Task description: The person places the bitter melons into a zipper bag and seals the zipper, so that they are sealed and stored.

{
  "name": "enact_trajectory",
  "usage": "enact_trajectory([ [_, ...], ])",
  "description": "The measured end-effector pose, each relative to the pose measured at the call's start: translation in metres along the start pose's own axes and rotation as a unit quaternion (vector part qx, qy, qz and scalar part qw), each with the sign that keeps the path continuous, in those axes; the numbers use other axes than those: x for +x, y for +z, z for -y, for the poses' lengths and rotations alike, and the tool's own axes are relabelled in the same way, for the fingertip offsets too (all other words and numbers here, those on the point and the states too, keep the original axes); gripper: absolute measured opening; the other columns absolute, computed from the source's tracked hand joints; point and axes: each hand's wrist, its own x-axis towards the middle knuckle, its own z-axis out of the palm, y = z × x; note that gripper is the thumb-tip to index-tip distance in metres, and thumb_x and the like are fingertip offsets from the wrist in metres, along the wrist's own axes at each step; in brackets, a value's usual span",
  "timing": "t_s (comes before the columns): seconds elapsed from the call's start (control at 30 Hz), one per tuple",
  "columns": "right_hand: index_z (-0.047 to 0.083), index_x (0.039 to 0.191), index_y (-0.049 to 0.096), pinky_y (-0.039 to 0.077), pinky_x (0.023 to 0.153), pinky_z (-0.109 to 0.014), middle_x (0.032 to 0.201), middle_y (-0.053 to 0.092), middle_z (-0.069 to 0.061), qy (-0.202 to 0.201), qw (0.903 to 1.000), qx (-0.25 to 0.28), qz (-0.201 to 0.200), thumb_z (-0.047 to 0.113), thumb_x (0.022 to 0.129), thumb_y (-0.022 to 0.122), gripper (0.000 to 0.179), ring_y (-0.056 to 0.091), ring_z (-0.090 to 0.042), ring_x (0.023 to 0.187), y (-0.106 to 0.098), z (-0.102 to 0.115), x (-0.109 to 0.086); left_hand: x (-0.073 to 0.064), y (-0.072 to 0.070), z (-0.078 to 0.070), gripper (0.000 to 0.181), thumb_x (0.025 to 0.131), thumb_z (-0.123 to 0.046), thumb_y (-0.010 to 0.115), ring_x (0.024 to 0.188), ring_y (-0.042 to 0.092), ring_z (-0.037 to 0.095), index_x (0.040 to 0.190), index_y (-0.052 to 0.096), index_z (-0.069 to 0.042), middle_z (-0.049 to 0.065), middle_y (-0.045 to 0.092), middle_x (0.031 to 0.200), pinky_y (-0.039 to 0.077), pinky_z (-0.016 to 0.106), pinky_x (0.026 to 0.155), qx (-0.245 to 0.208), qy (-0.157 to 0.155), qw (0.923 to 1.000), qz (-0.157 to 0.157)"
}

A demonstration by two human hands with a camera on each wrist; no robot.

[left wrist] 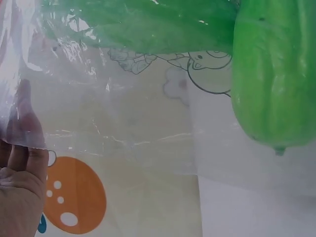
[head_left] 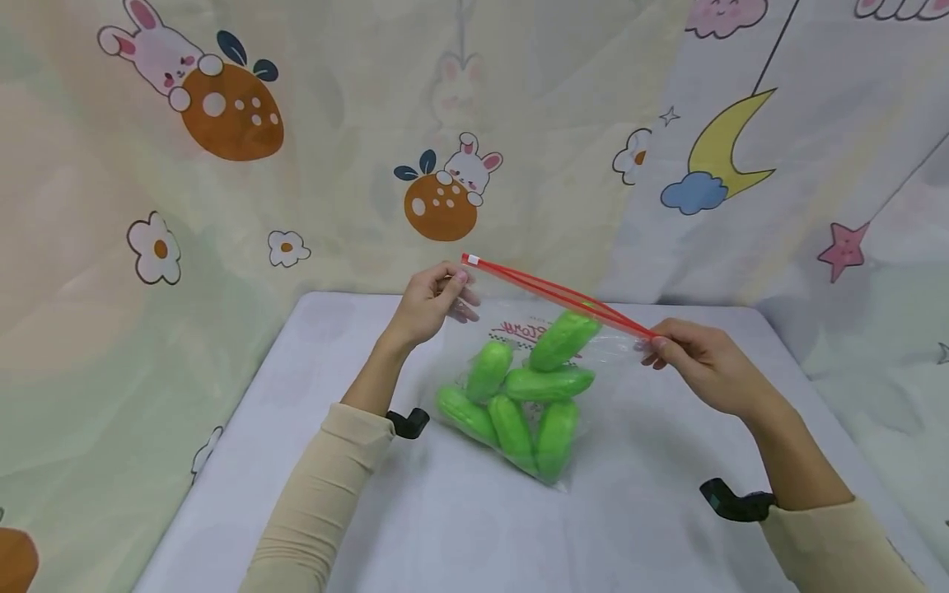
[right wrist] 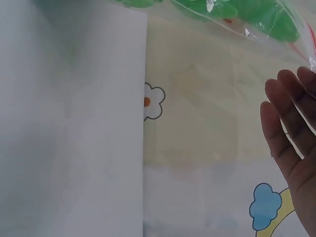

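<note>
A clear slider zipper bag [head_left: 474, 362] with a red zipper strip [head_left: 563, 294] hangs above or against the white table. Inside it lie several plump green cucumbers [head_left: 550, 385], one of them large in the left wrist view, its stem end [left wrist: 279, 150] pointing down. My left hand [head_left: 436, 303] pinches the bag's upper left corner beside the white slider [head_left: 472, 260]; its fingers show through the film in the left wrist view. My right hand [head_left: 700, 362] pinches the red strip's right end. The two red strips stand slightly apart along the middle.
A white-covered table [head_left: 630, 511] lies beneath the bag. Behind it hangs a cloth backdrop [head_left: 356, 156] printed with rabbits, flowers and a moon. A black wrist camera [head_left: 409, 423] sits on the left wrist and another camera [head_left: 737, 501] on the right.
</note>
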Motion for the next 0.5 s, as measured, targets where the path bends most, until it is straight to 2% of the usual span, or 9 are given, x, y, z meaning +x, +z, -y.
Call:
enact_trajectory([
  [0.13, 0.011, 0.106, 0.069, 0.055, 0.078, -0.017, 0.095, 0.071, -0.003, 0.012, 0.9999, -0.002, 0.002, 0.000, 0.104, 0.055, 0.018, 0.068, -0.012, 0.083, 0.002, -0.009, -0.002, 0.001, 0.001, 0.001, 0.023, 0.110, -0.023, 0.050, 0.073, 0.077, 0.030, 0.117, 0.061, -0.003, 0.016, 0.076, 0.091, 0.063, 0.043, 0.069, 0.010, 0.001, 0.9999, 0.002],
  [0.27, 0.008, 0.108, 0.070, 0.055, 0.079, -0.017, 0.096, 0.072, -0.007, 0.019, 0.9998, -0.003, 0.008, 0.000, 0.104, 0.055, 0.017, 0.069, -0.008, 0.084, 0.003, -0.017, -0.005, 0.001, 0.005, 0.001, 0.024, 0.110, -0.023, 0.050, 0.072, 0.076, 0.029, 0.116, 0.059, -0.002, 0.015, 0.076, 0.091, 0.063, 0.042, 0.069, 0.016, -0.002, 0.9999, 0.007],
  [0.5, 0.005, 0.114, 0.067, 0.056, 0.078, -0.019, 0.102, 0.072, -0.001, 0.054, 0.9984, 0.003, 0.017, 0.004, 0.104, 0.057, 0.015, 0.069, -0.007, 0.085, 0.004, -0.030, -0.007, 0.005, 0.020, 0.002, 0.029, 0.110, -0.027, 0.048, 0.075, 0.076, 0.028, 0.118, 0.059, -0.002, 0.015, 0.077, 0.095, 0.062, 0.041, 0.072, 0.013, -0.001, 0.9995, 0.030],
])
